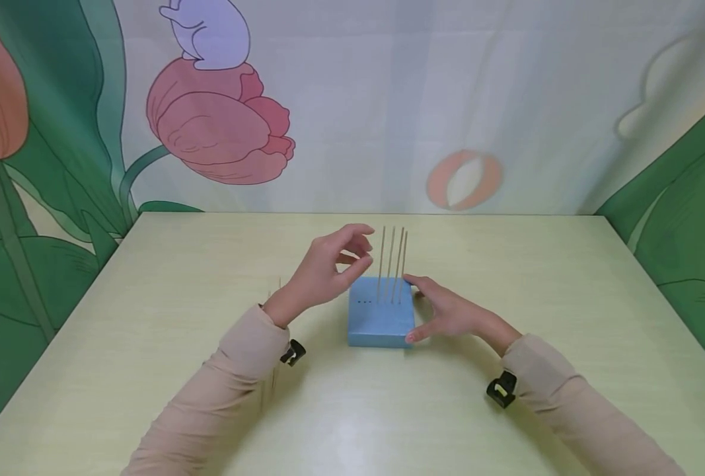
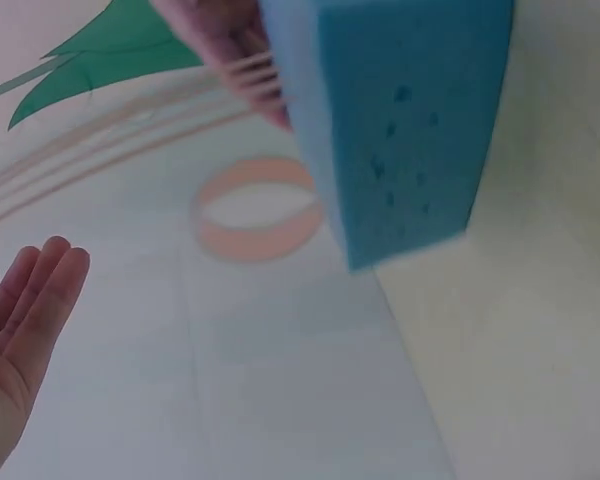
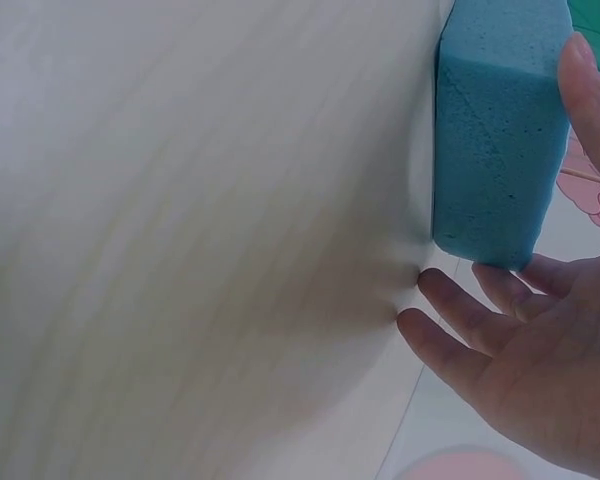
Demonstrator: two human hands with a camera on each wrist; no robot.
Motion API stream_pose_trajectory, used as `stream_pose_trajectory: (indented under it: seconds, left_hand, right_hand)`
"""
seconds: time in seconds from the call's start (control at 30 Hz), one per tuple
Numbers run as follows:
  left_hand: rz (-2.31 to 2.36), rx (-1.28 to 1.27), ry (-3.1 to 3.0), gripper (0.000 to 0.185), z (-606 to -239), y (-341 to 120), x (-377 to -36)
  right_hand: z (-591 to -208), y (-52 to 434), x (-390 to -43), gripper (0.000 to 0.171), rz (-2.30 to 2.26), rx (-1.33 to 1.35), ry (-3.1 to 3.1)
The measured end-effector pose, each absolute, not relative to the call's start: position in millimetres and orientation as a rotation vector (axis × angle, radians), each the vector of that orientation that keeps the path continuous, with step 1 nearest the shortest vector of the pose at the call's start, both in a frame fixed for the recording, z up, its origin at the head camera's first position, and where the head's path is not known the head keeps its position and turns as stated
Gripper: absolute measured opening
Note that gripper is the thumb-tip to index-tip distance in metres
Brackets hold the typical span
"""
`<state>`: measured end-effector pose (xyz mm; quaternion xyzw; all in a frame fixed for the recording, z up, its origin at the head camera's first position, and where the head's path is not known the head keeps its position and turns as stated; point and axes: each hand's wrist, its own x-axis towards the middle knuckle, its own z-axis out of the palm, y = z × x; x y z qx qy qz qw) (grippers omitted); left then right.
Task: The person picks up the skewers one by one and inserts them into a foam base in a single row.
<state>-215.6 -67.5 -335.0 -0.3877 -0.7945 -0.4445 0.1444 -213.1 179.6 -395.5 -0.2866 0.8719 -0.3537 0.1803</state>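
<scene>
Head view: one blue foam block point(image 1: 382, 325), flat on the desk point(image 1: 507, 254), about mid-width. Four thin sticks point(image 1: 380, 264), standing upright in its top; three small holes in a row just left of them. Left hand point(image 1: 331, 266), raised beside the sticks, fingers loosely bent and apart from the thumb, holding nothing. Right hand point(image 1: 452, 312), thumb at the block's near right corner, a finger at the far right corner, gripping the block between them. Loose sticks point(image 1: 273, 378), partly hidden by the left forearm. Printed curtain point(image 1: 352, 99), behind the desk.

Left wrist view: the block's pitted side; sticks jutting leftward, blurred; left hand's palm bare, fingers extended.

Right wrist view: thumb against one face of the block, fingers around its end.
</scene>
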Motion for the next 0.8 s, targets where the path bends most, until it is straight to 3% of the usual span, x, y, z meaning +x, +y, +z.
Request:
stream_pose_trajectory:
  seconds: [0.33,0.8]
  left_hand:
    - [-1.109,-0.973,-2.571,0.038,-331,-138,-206]
    - [-0.601,-0.815,-3.117,0.094,-379,-214,-213]
  right_hand:
    - [-395,179,-211,0.108,-0.991,-0.794,2.448]
    - [-393,178,-211,0.108,-0.980,-0.787,2.445]
